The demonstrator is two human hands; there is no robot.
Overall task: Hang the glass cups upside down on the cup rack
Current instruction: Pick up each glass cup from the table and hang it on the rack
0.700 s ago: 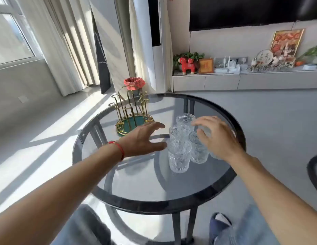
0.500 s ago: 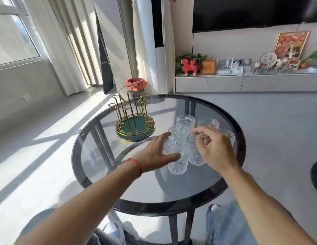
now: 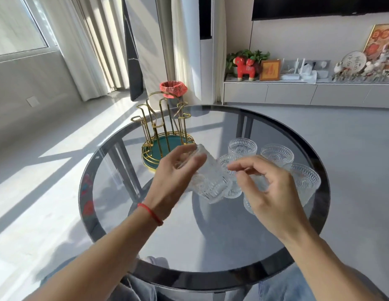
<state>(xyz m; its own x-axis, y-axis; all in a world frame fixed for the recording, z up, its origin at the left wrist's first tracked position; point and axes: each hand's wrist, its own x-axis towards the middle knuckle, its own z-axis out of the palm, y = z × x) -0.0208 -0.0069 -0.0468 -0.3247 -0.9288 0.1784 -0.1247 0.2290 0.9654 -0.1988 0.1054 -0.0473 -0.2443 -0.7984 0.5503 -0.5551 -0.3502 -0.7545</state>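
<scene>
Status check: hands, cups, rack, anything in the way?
Left hand gripping a tilted glass cup, lifted. Right hand closing over another cup, grip unclear. Cup rack bare, path to it clear.

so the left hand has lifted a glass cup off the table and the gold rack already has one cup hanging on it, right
Not quite. The head view shows the gold rack bare, with no cup hanging on it. The rest holds: the left hand has a glass cup tilted in its grip, lifted off the table, while the other cups stand there.
</scene>
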